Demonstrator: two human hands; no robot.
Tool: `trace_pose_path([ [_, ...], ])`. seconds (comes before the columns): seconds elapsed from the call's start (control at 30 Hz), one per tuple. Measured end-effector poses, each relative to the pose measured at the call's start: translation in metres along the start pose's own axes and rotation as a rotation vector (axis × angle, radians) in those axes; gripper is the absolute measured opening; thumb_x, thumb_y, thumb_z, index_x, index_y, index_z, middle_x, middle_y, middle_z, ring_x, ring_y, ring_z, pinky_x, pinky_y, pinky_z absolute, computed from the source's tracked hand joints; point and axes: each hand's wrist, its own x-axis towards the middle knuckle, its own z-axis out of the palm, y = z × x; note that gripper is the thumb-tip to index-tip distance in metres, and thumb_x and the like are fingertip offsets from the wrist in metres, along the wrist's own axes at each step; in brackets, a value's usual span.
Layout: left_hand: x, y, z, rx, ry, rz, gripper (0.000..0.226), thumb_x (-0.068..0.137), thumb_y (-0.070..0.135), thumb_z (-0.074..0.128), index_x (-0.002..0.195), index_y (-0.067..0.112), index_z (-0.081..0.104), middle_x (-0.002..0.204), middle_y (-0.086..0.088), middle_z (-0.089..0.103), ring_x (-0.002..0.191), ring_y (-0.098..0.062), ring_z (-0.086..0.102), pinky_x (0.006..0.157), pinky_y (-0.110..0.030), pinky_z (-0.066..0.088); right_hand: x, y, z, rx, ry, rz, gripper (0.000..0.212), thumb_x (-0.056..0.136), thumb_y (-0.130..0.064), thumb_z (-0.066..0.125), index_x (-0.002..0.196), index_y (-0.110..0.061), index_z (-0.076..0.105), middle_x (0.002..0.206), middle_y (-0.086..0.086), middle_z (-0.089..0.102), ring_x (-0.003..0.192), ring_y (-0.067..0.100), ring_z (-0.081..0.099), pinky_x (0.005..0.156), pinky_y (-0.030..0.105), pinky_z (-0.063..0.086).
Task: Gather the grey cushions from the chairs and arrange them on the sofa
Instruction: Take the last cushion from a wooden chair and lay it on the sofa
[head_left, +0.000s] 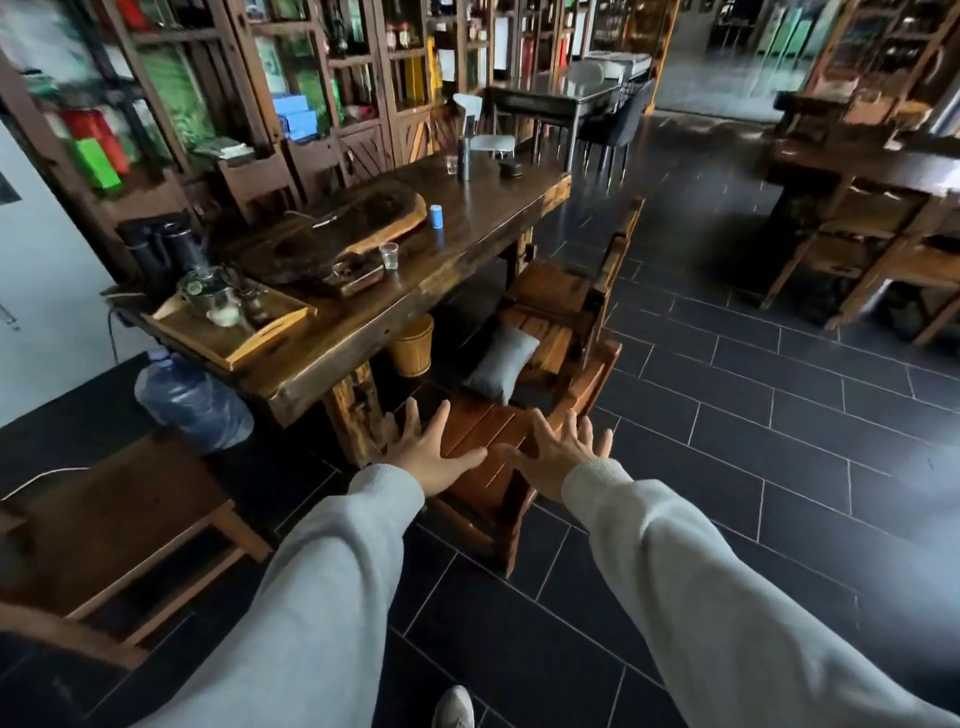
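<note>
I've got both hands out, empty: left hand (434, 457) and right hand (558, 454), fingers spread wide. Grey cushion (501, 362) lies on the chair (558, 332) by the table (363, 332), just beyond my fingertips, not touching.

We wear a pale grey sweatshirt; its loose sleeves (322, 582) end in ribbed cuffs. Our shoe (453, 707) is light grey.
</note>
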Motion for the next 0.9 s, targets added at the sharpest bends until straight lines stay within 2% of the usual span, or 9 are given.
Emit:
trace_pose_path([
  [0.13, 0.092, 0.019, -0.032, -0.095, -0.037, 0.001, 0.098, 0.085, 0.083, 0.046, 0.161, 0.046, -0.006, 0.171, -0.001, -0.024, 0.158, -0.036, -0.012, 0.121, -0.067, 0.009, 0.081, -0.008, -0.019, 0.026, 0.001, 0.045, 0.089, 0.09, -0.085, 0.026, 0.165, -0.041, 0.009, 0.174, 0.014, -0.001, 0.16, 0.035, -0.009, 0.123, 0.066, -0.008],
  [0.23, 0.155, 0.03, -0.039, -0.148, -0.044, -0.022, 0.095, 0.088, 0.081, 0.044, 0.162, 0.044, -0.003, 0.172, -0.002, -0.018, 0.157, -0.036, -0.013, 0.123, -0.065, 0.002, 0.143, -0.006, -0.027, 0.016, -0.041, 0.054, 0.089, 0.088, -0.086, 0.026, 0.164, -0.043, 0.007, 0.175, 0.014, -0.006, 0.16, 0.035, -0.013, 0.123, 0.065, -0.011],
  [0.43, 0.282, 0.038, -0.015, -0.293, -0.117, -0.119, 0.093, 0.09, 0.079, 0.043, 0.162, 0.042, -0.001, 0.173, 0.001, -0.011, 0.158, -0.037, -0.009, 0.123, -0.066, 0.007, 0.297, 0.014, -0.041, -0.041, -0.124, 0.065, 0.094, 0.085, -0.09, 0.024, 0.164, -0.042, 0.006, 0.175, 0.01, -0.003, 0.16, 0.035, -0.007, 0.123, 0.062, -0.007],
  [0.6, 0.406, 0.038, 0.02, -0.439, -0.138, -0.238, 0.093, 0.09, 0.079, 0.043, 0.163, 0.039, 0.0, 0.174, -0.001, -0.008, 0.158, -0.037, 0.001, 0.122, -0.065, 0.012, 0.459, 0.032, -0.025, -0.19, -0.209, -0.031, 0.095, 0.084, -0.091, 0.019, 0.164, -0.042, 0.005, 0.175, 0.009, -0.001, 0.161, 0.034, -0.002, 0.126, 0.06, -0.002],
  [0.77, 0.546, 0.033, 0.079, -0.774, -0.093, -0.463, 0.092, 0.095, 0.067, 0.052, 0.165, 0.026, 0.008, 0.173, -0.007, 0.008, 0.157, -0.029, 0.017, 0.123, -0.046, 0.022, 0.645, 0.048, 0.014, -0.275, -0.386, -0.109, 0.092, 0.087, -0.088, 0.027, 0.165, -0.042, 0.007, 0.175, 0.007, -0.002, 0.161, 0.033, -0.001, 0.127, 0.058, 0.001],
  [0.9, 0.649, 0.035, 0.141, -0.922, -0.045, -0.625, 0.088, 0.096, 0.054, 0.061, 0.164, 0.021, 0.016, 0.169, -0.01, 0.027, 0.152, -0.028, 0.032, 0.113, -0.032, 0.03, 0.788, 0.066, 0.044, -0.257, -0.45, -0.114, 0.091, 0.095, -0.078, 0.037, 0.166, -0.032, 0.005, 0.175, 0.01, 0.0, 0.16, 0.038, 0.005, 0.126, 0.06, 0.013],
])
